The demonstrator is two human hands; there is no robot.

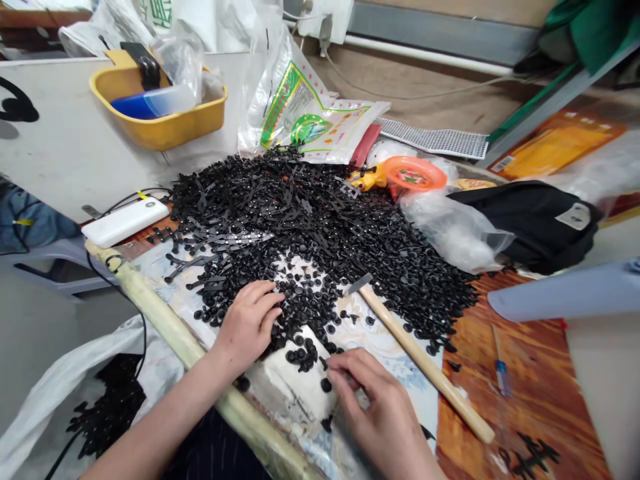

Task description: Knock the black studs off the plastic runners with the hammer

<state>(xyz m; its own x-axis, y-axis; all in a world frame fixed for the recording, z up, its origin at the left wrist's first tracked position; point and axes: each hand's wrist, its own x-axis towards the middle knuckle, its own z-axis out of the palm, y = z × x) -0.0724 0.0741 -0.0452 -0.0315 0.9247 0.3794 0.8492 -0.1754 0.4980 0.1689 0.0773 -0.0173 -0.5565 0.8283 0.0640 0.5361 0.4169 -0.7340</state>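
Observation:
A big heap of small black plastic parts (320,233) covers the middle of the table, with round caps near me and flat strips further back. My left hand (249,325) rests on the near edge of the heap, fingers curled down onto the caps. My right hand (375,407) is closer to me, fingers bent and pressed on the patterned sheet (390,347) beside a few loose caps (301,355). Whether either hand holds a cap is hidden. A wooden stick (425,363) with a metal tip lies just right of my right hand.
A yellow tub (160,123) stands at the back left, a white power bank (125,221) at the left edge. Printed plastic bags (310,117), an orange lid (415,173) and a black pouch (530,223) lie behind. A white bag with black parts (107,407) hangs left.

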